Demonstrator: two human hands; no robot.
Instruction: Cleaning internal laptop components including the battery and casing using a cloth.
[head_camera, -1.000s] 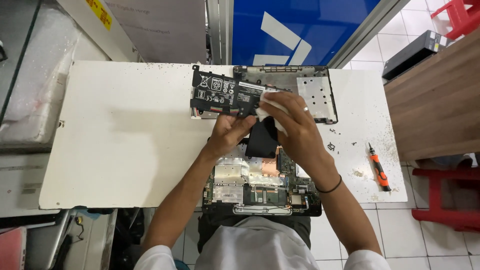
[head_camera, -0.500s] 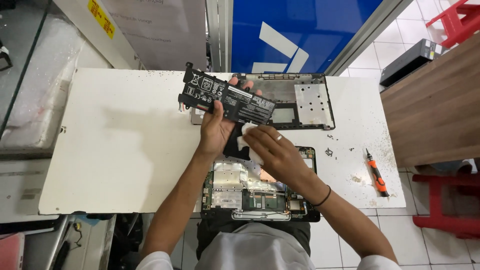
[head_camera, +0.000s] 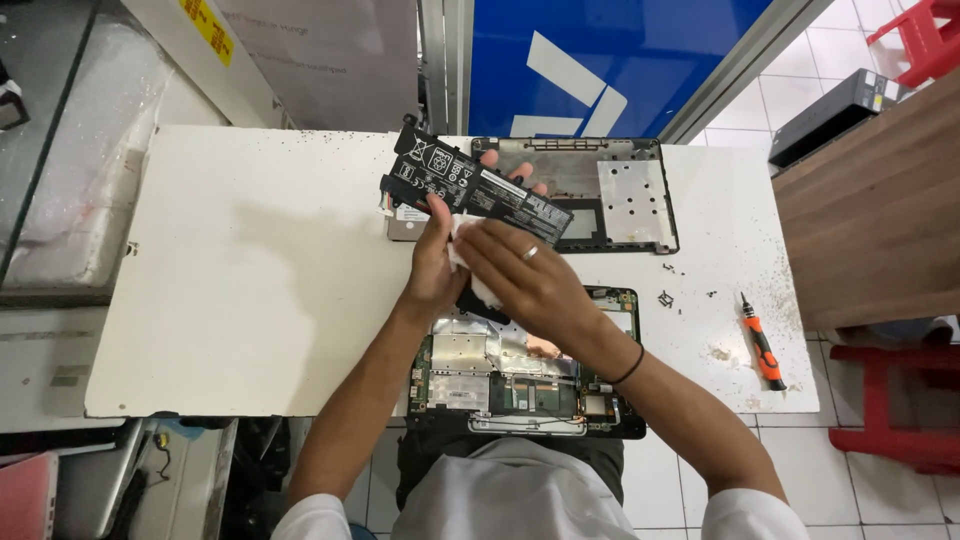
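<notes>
My left hand (head_camera: 438, 262) holds a long black laptop battery (head_camera: 478, 187) lifted above the white table (head_camera: 250, 290), fingers wrapped behind it. My right hand (head_camera: 520, 280) presses a small white cloth (head_camera: 462, 245) against the battery's lower edge. Below my hands lies an opened laptop base (head_camera: 520, 375) with its circuit boards and silver shielding exposed. A ring shows on my right hand and a black band on that wrist.
The laptop's removed bottom cover (head_camera: 610, 190) lies at the table's far side. An orange-handled screwdriver (head_camera: 760, 340) and loose screws (head_camera: 665, 298) lie at the right. A wooden counter (head_camera: 880, 220) and a red stool (head_camera: 900, 400) stand to the right.
The battery has been lifted and shifted left, away from the bottom cover. My right hand came from the laptop base up to the battery with the white cloth.
</notes>
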